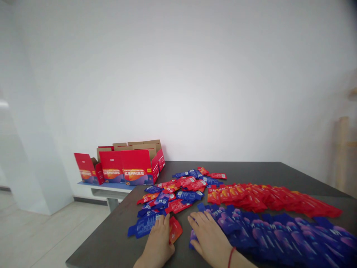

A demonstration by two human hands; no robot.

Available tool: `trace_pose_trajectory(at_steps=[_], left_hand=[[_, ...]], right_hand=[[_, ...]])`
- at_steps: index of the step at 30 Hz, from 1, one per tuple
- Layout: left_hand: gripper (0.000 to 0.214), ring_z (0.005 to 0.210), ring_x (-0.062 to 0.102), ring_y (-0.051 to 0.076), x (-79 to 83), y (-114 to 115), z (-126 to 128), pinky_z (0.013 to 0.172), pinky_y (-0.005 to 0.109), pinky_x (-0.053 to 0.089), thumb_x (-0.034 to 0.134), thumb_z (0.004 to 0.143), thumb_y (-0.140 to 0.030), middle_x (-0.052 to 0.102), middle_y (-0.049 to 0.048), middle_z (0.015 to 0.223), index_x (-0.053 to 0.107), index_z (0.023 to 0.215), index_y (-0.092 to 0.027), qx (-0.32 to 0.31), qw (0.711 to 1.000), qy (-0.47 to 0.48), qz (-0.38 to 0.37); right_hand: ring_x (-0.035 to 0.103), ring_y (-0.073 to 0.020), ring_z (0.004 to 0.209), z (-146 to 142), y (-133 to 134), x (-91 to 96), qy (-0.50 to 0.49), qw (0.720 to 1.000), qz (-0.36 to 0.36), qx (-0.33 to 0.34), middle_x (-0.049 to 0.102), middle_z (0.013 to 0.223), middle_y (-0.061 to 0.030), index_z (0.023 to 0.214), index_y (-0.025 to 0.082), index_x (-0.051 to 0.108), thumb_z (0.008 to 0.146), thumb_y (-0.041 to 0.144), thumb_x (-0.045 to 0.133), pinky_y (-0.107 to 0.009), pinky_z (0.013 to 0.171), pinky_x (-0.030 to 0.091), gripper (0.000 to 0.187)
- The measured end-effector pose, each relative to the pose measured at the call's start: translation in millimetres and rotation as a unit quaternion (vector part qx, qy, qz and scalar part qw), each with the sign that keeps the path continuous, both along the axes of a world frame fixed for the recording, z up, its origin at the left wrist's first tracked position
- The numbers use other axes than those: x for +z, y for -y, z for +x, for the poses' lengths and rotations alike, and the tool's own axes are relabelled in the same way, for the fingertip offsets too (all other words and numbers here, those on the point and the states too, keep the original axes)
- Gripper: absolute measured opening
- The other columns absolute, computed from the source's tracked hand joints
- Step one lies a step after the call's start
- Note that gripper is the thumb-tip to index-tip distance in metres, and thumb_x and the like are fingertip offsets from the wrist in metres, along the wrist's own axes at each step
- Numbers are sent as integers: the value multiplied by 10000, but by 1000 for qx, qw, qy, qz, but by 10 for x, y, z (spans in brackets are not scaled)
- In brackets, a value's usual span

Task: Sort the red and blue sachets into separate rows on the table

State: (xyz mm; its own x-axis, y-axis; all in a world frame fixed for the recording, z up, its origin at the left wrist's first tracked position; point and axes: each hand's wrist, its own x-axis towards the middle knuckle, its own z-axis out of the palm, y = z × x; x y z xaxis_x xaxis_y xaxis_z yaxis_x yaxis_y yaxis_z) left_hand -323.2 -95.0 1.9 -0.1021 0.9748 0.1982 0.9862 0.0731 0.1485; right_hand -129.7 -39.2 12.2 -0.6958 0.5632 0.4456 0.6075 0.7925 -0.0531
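My left hand [159, 240] is at the table's near edge, fingers together and curved around the side of a red and orange sachet [175, 230], with the thumb on its lower edge. Just left of that hand lies a blue sachet [145, 226]. My right hand [208, 234] rests on the left end of a row of overlapping blue sachets [264, 232], fingers stretched out and slightly apart. Part of a blue sachet [192, 238] shows beneath it. A red string circles the right wrist. Beyond both hands spreads a mixed pile of red and blue sachets [178, 184].
Behind the blue row runs a row of overlapping red sachets [251, 195] on the dark table [103, 230]. Several open red cartons [136, 163] stand on a lower blue-topped surface [122, 186] at the far left. A white wall [195, 82] rises behind the table.
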Motion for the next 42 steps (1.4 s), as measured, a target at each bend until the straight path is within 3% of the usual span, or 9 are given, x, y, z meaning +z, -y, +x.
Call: trace_pose_trajectory(at_steps=[4,8,12,16,22,25,28,34,42], left_hand=[[851,1282,370,241,-12,-3,34,1091,365,289,483,566,-57,401,137,1375,280,1387,-148,-159,984,74,-26],[887,1307,324,249,138,-35,39,1103,438,263,466,575,-65,347,104,1429,205,1408,-221,-237,965,109,-21],[690,1193,436,216,219,-107,3,1057,400,337,424,595,-46,481,64,1309,421,1255,-243,-252,956,147,20],[520,1092,520,192,83,-239,-48,997,387,408,342,631,-22,593,52,1140,544,1066,-222,-161,962,206,78],[450,1276,414,221,-204,-340,-52,1073,423,352,359,818,-110,482,120,1357,495,1241,-175,-172,977,104,71],[564,1359,293,233,-208,-353,-23,1114,447,286,381,788,-79,370,110,1454,410,1343,-170,-162,985,37,39],[613,1384,235,233,-166,-364,-7,1129,454,252,394,768,-70,325,86,1483,383,1370,-186,-170,985,21,20],[519,1251,432,183,-174,-363,-53,1077,398,346,315,774,-53,515,87,1320,507,1236,-190,-210,960,162,94],[297,974,593,198,-13,-601,-114,911,352,448,351,790,-182,660,55,1001,620,914,-212,-113,948,275,117]], right_hand=[[486,-228,1189,-203,38,16,-21,996,-76,45,546,1313,-93,1304,159,486,781,293,614,-370,1037,341,555],[527,-236,1158,-340,-50,89,-44,987,-157,-13,576,1262,-132,1337,123,443,696,169,653,-336,972,406,676],[620,-262,1009,-375,-157,142,-16,974,-222,-49,677,1061,-119,1219,116,536,628,169,712,-332,853,470,619],[669,-242,878,-476,-52,63,22,971,-229,-70,706,955,-112,1096,124,611,732,141,605,-316,750,501,364],[564,-287,1110,-732,211,-643,14,998,-5,-61,595,1221,-218,1232,44,557,819,154,498,-422,885,484,431],[606,-306,1025,-742,250,-1118,-7,999,40,-27,615,1191,-221,1187,9,592,814,317,553,-408,826,520,486],[634,-297,953,-731,262,-1366,-17,995,90,-51,666,1116,-184,1137,72,644,835,232,503,-414,753,531,370],[620,-278,834,-800,239,-1131,73,995,52,-47,705,904,-200,989,36,694,767,82,490,-444,786,481,306],[585,-207,692,-783,-41,-756,102,989,95,56,696,754,-97,903,95,680,815,132,506,-356,712,457,198]])
